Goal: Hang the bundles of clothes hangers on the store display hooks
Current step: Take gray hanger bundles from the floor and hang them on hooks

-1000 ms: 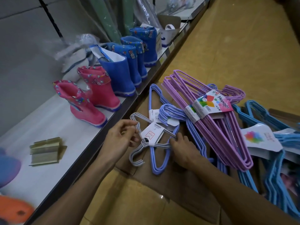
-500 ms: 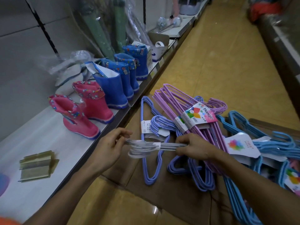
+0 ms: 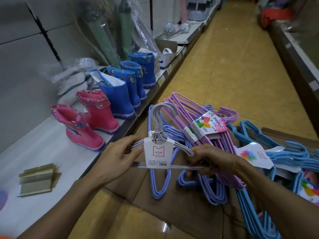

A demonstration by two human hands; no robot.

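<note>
Both hands on the grey hanger bundle [image 3: 160, 135], held up off the pile, hooks pointing up and away from me. My left hand [image 3: 119, 157] grips the bundle's left shoulder end, fingers curled round the wires. My right hand [image 3: 212, 159] grips the right end, fingers wrapped round the shoulder and the bottom bar. The white card tag [image 3: 158, 152] with a red mark hangs across the bundle's middle, between my hands, facing me.

Under the bundle: flattened cardboard [image 3: 172, 209] on the yellow floor [image 3: 233, 66], carrying the other bundles. The periwinkle hangers [image 3: 158, 183] lie directly below and just right of my hands. The purple hangers [image 3: 195, 111] with a colourful "Hanger" label [image 3: 208, 125] lie across them. The light blue hangers [image 3: 283, 152] sit further right, running out of frame.

Left side: low white shelf [image 3: 34, 152] with 2 pink boots [image 3: 89, 121] nearest me, 3 blue boots [image 3: 127, 83] in a row behind them, plastic-wrapped white items beside those. A stack of olive-coloured strips [image 3: 37, 180] lies on the shelf near my left forearm.

Can't see any display hooks in this view.
</note>
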